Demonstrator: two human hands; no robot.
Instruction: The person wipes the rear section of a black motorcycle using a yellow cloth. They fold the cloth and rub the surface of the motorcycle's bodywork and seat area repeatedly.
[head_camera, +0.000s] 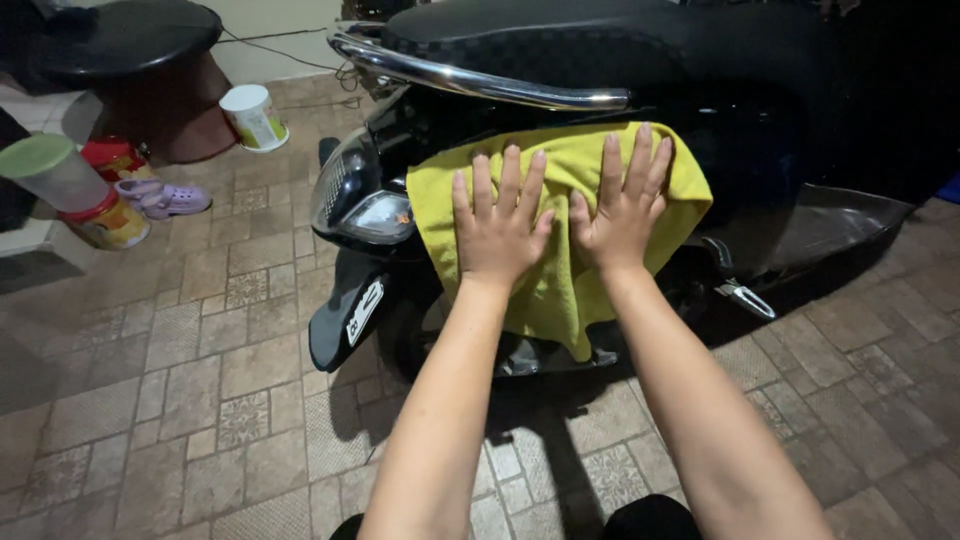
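Yellow cloth (560, 230) lies spread over the black side panel of a scooter (760, 150), and both hands press flat on it. The left hand (497, 230) has its fingers splayed and straight, palm down on the cloth, not clenched around anything; the right hand (622, 205) sits just beside it at three o'clock, likewise flat and open-fingered, thumbs nearly touching. Neither hand grasps the cloth; they hold it against the panel by pressure alone.

The cloth hangs from just under the chrome rail (480, 80) at twelve o'clock, and its lower corner droops toward six o'clock over the wheel area. At nine o'clock from the hands is the tail light (365, 205), with the mudguard (345, 310) below it.

Judging by the look of it, the wiping is somewhere in the middle: the panel around the cloth shines, though how much of it has been gone over cannot be told.

Farther out at ten o'clock, on the tiled floor (200, 400), stand a white tub (253, 117), a purple sandal (165, 198) and some canisters (80, 190).
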